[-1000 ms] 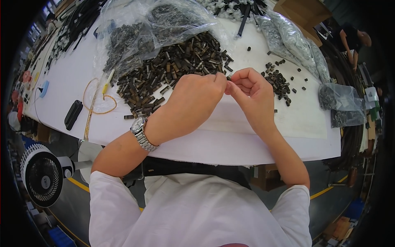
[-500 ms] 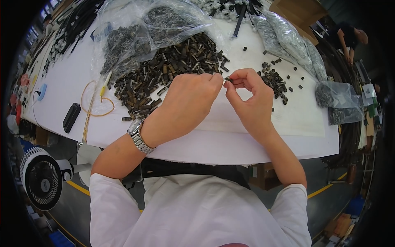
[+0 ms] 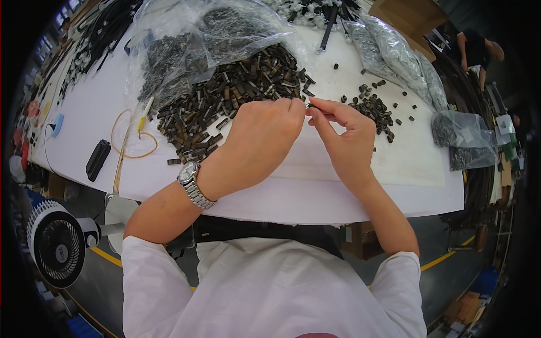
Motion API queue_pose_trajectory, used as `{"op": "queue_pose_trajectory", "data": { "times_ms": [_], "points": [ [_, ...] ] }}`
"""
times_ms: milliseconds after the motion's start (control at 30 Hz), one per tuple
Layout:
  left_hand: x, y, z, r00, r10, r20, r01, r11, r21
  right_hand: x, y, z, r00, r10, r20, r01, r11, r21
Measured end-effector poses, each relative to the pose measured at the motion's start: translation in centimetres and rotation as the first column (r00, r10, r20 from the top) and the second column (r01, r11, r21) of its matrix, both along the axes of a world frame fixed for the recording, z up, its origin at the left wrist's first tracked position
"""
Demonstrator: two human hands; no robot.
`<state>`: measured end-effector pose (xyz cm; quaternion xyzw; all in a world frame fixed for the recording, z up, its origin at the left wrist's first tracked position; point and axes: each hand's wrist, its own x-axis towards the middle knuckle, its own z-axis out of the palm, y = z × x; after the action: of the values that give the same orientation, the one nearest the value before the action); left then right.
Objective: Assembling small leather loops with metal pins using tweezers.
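Right hand [image 3: 346, 129] pinching small dark piece [image 3: 309, 105] between thumb and forefinger, above white table [image 3: 315, 197]. Left hand [image 3: 264, 132] beside it: fingers bunched together, cannot tell what's gripped. Large pile [image 3: 236, 93] far left; smaller pile [image 3: 377, 110] right. Fan [image 3: 58, 248] near left; grey floor [image 3: 101, 287], yellow line [image 3: 107, 257]; co-worker [image 3: 478, 52] far right.

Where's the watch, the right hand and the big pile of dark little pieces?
Watch [image 3: 187, 172]: head view, on its round dial.
Right hand [image 3: 350, 139]: head view, on its middle.
Big pile [image 3: 242, 83]: head view, among its dark pieces.
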<state>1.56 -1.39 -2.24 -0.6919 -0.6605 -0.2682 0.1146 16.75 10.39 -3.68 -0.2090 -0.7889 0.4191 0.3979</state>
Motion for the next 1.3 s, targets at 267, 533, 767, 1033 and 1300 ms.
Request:
{"op": "queue_pose_trajectory", "data": {
  "times_ms": [267, 533, 767, 1033, 1300],
  "points": [
    [-0.2, 0.6, -0.3, 1.000, 0.006, 0.003, -0.006, 1.000, 0.021, -0.1, 0.5, -0.3, 0.999, -0.028, 0.020, 0.022, 0.966, 0.258],
    [-2.0, 0.8, 0.1, 0.997, -0.060, 0.051, 0.062, 0.997, -0.034, 0.3, 0.2, -0.4, 0.996, 0.072, 0.051, -0.071, 0.997, -0.032],
    [-4.2, 1.1, 1.7, 0.800, -0.187, 0.571, 0.402, 0.873, -0.277, 1.6, 1.7, 1.4, 0.912, 0.394, 0.116, -0.311, 0.848, -0.429],
    [-3.9, 1.1, 2.6, 0.492, -0.056, 0.869, 0.539, 0.803, -0.253, 2.6, 4.2, 1.8, 0.813, 0.562, -0.152, -0.505, 0.552, -0.663],
    [-3.6, 0.9, 1.9, 0.250, -0.055, 0.967, 0.619, 0.776, -0.116, 1.8, 3.5, -1.1, 0.670, 0.533, -0.517, -0.690, 0.188, -0.699]
  ]
}}
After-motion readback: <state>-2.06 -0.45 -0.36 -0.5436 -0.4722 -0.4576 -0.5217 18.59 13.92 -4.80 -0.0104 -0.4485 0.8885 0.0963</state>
